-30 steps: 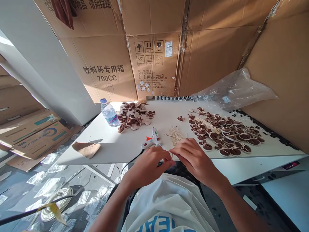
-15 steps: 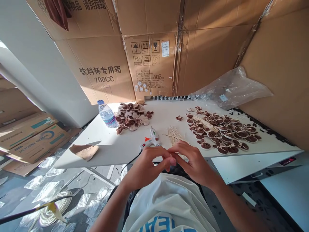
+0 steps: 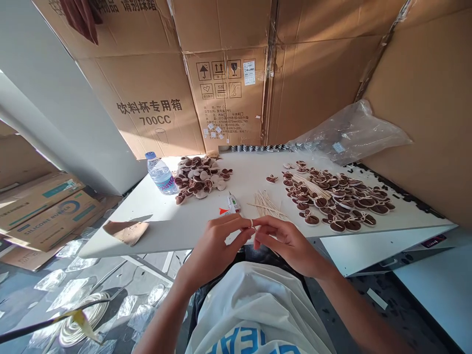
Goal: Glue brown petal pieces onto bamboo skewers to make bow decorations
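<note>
My left hand (image 3: 223, 241) and my right hand (image 3: 287, 241) meet at the fingertips just over the table's front edge. Between them, a short pale cord (image 3: 252, 224) curves in a small loop at the left fingertips. Both hands are closed in a pinch on it, and most of its length is hidden by the fingers. Right behind the hands lies a loose bunch of similar pale cords (image 3: 266, 204). A white glue gun (image 3: 233, 202) with an orange trigger rests behind my left hand, its lower part covered by that hand.
On the white table (image 3: 173, 231), a heap of brown and white padded pieces (image 3: 201, 177) sits beside a water bottle (image 3: 161, 174). Many brown pieces with pale bows (image 3: 339, 196) spread at right. A clear plastic bag (image 3: 354, 132) leans against the cardboard wall (image 3: 317, 88). Torn cardboard (image 3: 127, 232) lies left.
My fingers have shifted, and the pale loop now shows between the fingertips. My right fingers have curled more. The whole view has moved slightly.
</note>
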`<act>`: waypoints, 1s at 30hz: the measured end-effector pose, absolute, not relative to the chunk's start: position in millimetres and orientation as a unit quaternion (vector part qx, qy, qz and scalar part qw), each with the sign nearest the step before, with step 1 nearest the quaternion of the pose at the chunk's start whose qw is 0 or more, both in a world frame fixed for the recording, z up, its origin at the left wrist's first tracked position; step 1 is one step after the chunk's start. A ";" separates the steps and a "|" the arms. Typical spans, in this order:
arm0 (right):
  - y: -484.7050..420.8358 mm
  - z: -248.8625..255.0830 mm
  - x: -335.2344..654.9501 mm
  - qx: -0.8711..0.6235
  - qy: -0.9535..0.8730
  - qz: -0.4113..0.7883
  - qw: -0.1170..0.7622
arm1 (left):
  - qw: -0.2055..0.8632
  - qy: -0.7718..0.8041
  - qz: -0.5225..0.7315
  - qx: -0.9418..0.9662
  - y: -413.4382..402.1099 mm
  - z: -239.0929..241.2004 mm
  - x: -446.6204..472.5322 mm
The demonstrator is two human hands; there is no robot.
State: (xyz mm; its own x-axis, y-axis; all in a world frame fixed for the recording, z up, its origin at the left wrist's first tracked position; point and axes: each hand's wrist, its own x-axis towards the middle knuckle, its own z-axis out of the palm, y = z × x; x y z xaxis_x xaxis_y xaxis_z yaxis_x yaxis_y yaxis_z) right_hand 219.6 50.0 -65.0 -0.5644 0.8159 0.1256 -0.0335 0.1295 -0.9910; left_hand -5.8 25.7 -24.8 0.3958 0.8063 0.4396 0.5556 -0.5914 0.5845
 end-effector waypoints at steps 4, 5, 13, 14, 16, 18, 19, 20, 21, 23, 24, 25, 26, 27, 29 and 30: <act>50.9 -66.3 218.3 -0.292 -0.624 0.621 0.373 | -0.017 0.396 0.343 0.852 33.1 -35.1 -8.5; 51.1 -66.3 218.1 -0.295 -0.621 0.621 0.375 | -0.052 0.391 0.331 0.857 34.8 -37.0 -9.2; 52.0 -64.6 227.3 -0.343 -0.724 0.444 0.401 | -0.114 0.424 0.279 0.854 37.6 -44.2 -9.9; 51.9 -63.3 229.4 -0.347 -0.758 0.371 0.409 | -0.110 0.437 0.274 0.850 37.4 -44.9 -10.0; 51.9 -60.2 232.8 -0.323 -0.821 0.233 0.409 | -0.101 0.463 0.259 0.841 37.2 -45.9 -10.6; 52.8 -57.7 234.9 -0.280 -0.864 0.126 0.398 | -0.088 0.484 0.246 0.835 37.0 -46.2 -11.1; 53.5 -57.0 235.4 -0.266 -0.876 0.080 0.394 | -0.080 0.490 0.242 0.834 36.8 -46.0 -11.1; 54.4 -56.6 235.6 -0.259 -0.882 0.040 0.391 | -0.068 0.494 0.241 0.832 36.5 -45.5 -11.0; 55.4 -56.6 235.8 -0.255 -0.886 0.008 0.388 | -0.052 0.499 0.244 0.830 36.0 -44.7 -10.7; 57.6 -57.0 236.3 -0.248 -0.889 -0.031 0.383 | -0.012 0.513 0.256 0.819 34.5 -42.2 -9.6; 58.7 -57.2 236.8 -0.246 -0.890 -0.044 0.381 | 0.013 0.521 0.264 0.811 33.5 -40.4 -8.9; 59.7 -57.4 237.6 -0.245 -0.890 -0.054 0.381 | 0.040 0.530 0.272 0.802 32.5 -38.3 -8.0; 60.6 -57.5 238.5 -0.245 -0.889 -0.062 0.381 | 0.069 0.537 0.280 0.793 31.4 -36.0 -7.2; 61.3 -57.6 239.6 -0.245 -0.889 -0.068 0.381 | 0.096 0.541 0.287 0.785 30.3 -33.5 -6.4; 62.6 -57.6 241.4 -0.243 -0.890 -0.072 0.380 | 0.142 0.546 0.300 0.769 28.5 -28.7 -5.1; 63.1 -57.8 242.0 -0.242 -0.890 -0.072 0.379 | 0.158 0.547 0.306 0.763 27.8 -26.6 -4.7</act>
State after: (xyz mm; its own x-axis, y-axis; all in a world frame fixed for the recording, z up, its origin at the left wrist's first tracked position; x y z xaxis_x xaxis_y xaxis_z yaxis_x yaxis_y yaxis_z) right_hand 242.0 63.1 -57.8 -0.5959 0.3761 0.7096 0.4847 0.8729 -0.0556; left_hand -4.7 27.8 -26.6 0.2142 0.9316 0.2936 0.7388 -0.3511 0.5753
